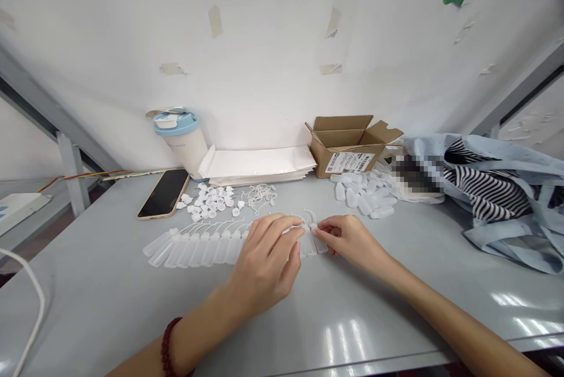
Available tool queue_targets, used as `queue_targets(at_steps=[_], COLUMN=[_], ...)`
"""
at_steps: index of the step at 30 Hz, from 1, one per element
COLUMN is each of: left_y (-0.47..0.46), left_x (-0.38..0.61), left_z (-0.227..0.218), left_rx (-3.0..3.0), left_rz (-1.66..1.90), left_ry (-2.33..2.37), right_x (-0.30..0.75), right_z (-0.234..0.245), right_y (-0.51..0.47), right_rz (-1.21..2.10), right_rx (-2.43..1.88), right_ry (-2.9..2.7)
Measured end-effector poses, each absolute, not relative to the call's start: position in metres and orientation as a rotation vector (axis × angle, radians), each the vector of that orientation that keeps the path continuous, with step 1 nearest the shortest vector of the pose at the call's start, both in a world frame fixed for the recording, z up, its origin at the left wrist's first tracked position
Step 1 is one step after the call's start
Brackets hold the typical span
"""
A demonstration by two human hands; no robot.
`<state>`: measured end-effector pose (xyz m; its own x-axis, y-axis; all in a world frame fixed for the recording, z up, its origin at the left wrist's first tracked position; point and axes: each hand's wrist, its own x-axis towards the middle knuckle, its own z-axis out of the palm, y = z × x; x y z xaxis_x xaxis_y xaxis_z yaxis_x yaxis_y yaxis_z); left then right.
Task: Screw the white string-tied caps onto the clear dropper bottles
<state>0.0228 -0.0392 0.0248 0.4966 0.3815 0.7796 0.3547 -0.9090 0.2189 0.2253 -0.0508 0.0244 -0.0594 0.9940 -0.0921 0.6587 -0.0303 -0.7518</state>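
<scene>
head view: right hand (352, 238) pinches the end bottle (321, 246) near its top, at the right of a bottle row (200, 249) on the table (110, 306); left hand (267, 264) arches over the row, grip cannot be told. step judged: aligning bottles. calls for light fingertips.

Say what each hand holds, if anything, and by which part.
The right hand seems to hold the rightmost lined-up bottle near its capped top; whether the left hand holds anything is unclear.

Remotely I see a bare left hand (267, 261), a dark red beaded bracelet (166, 344) at its wrist, and a bare right hand (348, 237).
</scene>
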Motion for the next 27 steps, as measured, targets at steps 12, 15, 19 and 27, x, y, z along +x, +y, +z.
queue_targets(at_steps=[12, 15, 19, 27], left_y=[-0.036, -0.036, -0.03, -0.001], left_x=[0.021, 0.02, 0.018, 0.003], left_z=[0.026, 0.026, 0.026, 0.021], left_rx=[2.657, 2.65, 2.649, 2.558], left_rz=[1.412, 1.41, 1.424, 1.384], left_ry=[0.741, 0.765, 0.798, 1.029], right_x=[0.228, 0.229, 0.234, 0.245], right_z=[0.026, 0.026, 0.027, 0.03], right_y=[-0.051, -0.05, -0.048, -0.044], right_rz=[0.897, 0.915, 0.94, 0.957], right_rx=[-1.696, -1.713, -1.729, -1.801], right_ry=[-1.8, -1.773, -1.731, -1.618])
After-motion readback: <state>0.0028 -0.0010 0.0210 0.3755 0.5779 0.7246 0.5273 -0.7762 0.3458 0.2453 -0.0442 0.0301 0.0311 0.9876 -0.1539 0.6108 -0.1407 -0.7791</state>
